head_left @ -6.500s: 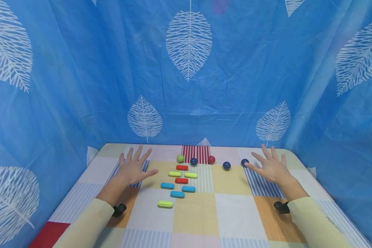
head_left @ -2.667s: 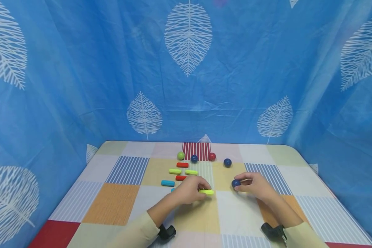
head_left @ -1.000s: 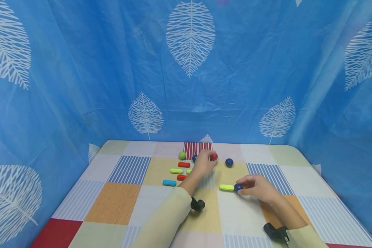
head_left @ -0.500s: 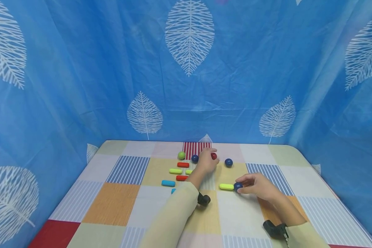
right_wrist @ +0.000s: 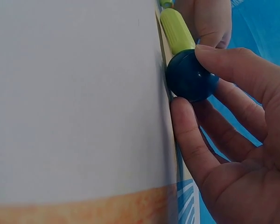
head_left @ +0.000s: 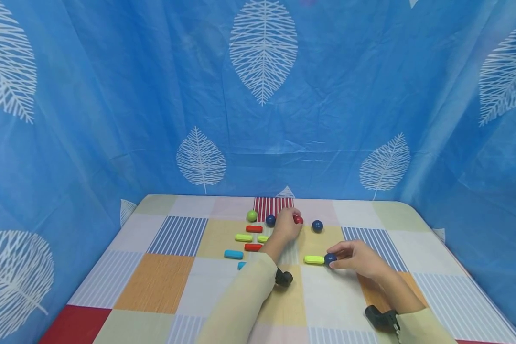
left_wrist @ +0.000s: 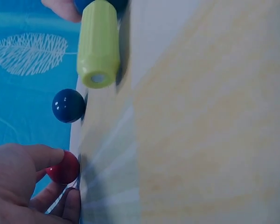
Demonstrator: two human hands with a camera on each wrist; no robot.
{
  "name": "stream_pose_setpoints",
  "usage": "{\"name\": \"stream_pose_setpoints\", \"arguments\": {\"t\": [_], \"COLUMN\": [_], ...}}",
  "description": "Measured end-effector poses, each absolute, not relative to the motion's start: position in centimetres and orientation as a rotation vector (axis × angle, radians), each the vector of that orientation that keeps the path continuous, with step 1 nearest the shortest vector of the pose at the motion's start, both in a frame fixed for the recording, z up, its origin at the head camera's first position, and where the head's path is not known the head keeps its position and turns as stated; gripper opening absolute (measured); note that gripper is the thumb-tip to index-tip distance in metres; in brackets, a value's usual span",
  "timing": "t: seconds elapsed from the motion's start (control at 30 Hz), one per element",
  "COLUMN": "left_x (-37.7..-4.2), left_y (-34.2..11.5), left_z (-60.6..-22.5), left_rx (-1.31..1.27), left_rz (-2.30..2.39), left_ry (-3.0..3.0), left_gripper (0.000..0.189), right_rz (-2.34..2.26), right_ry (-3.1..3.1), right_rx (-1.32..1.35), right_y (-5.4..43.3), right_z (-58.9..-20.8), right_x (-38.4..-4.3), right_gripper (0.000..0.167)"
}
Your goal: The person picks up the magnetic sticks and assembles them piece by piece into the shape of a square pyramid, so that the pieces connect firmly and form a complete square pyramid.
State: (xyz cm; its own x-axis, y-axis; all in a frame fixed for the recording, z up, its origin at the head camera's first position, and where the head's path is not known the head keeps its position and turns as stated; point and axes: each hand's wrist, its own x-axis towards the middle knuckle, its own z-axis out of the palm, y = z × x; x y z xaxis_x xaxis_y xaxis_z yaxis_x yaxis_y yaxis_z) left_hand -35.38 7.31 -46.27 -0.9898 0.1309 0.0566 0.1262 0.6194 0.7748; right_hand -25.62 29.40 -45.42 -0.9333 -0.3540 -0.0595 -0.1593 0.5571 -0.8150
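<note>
My left hand [head_left: 286, 225] reaches to the back of the table and pinches a red ball [left_wrist: 67, 169] between thumb and fingers, low at the cloth. Nearer the front, my right hand [head_left: 358, 259] holds a dark blue ball [right_wrist: 190, 77] between thumb and fingertips. One end of a yellow-green rod [head_left: 314, 259] touches that ball, and the rod lies on the table pointing left. Its free end shows a small pale metal disc in the left wrist view. A second dark blue ball [head_left: 317, 226] sits just right of the red one.
Left of my left hand stand a green ball [head_left: 252, 216] and another blue ball [head_left: 270, 220]. Red rods [head_left: 254, 229], yellow-green rods [head_left: 243, 237] and blue rods [head_left: 233, 254] lie in front of them, some partly behind my left arm. A blue curtain [head_left: 327, 95] hangs behind the table.
My left hand laid the yellow-green rod against the right hand's blue ball, then went back to the red ball. Over the last half second the red ball has shifted slightly forward; my right hand stays put.
</note>
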Motion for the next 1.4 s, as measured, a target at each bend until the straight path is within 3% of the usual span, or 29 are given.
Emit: {"name": "stream_pose_setpoints", "arguments": {"t": [0.23, 0.53, 1.4], "left_x": [-35.0, -33.5, -27.5], "left_y": [6.7, 5.8, 1.9], "left_z": [-46.2, -45.6, -44.5], "left_rx": [0.31, 0.386, 0.552], "left_rz": [1.329, 1.358, 1.485], "left_ry": [2.873, 2.786, 2.52], "left_gripper": [0.023, 0.031, 0.03], "right_rz": [-1.323, -1.35, -1.317], "right_ry": [2.57, 2.549, 2.573], "right_rx": [-0.416, -0.397, -0.389], "right_y": [29.5, 29.5, 29.6], "right_z": [-45.6, -45.6, -45.2], "right_x": [-25.6, -25.3, -25.0], "right_gripper": [0.038, 0.037, 0.037]}}
